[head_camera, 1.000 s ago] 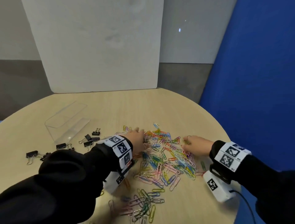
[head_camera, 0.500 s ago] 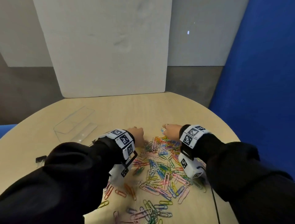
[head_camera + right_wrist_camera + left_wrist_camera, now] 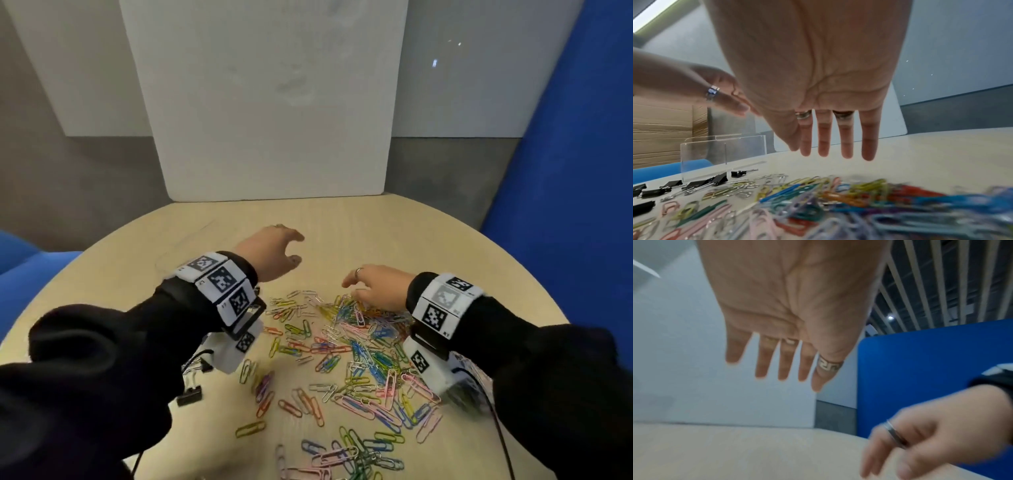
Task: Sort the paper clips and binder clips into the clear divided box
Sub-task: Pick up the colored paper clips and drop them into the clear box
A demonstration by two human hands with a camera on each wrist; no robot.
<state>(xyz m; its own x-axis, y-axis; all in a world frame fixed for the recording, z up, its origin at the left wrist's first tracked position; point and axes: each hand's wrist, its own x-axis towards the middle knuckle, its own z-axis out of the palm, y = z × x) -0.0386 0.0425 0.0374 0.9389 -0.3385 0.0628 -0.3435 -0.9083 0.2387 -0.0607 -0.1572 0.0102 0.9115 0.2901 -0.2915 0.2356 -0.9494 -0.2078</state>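
Judging from the head view, sorting has barely begun: coloured paper clips [image 3: 346, 346] lie spread over the bench [image 3: 445, 246], beneath and nearer the body than both hands. The left hand [image 3: 270, 253] hovers above bare wood beyond the pile, fingers loosely spread, holding nothing. The right hand [image 3: 376, 286] sits low at the far edge of the pile, fingers hanging toward the clips; no grip is visible. A few black binder clips [image 3: 190, 395] show under the left wrist. The box is hidden here.

From the left wrist, that palm [image 3: 793, 293] is flat with straight fingers, empty.

From the right wrist, fingers are straight and apart, empty. The clear box [image 3: 723, 155] stands to this hand's left, beyond more binder clips; its compartments look empty, so everything seems left to sort.
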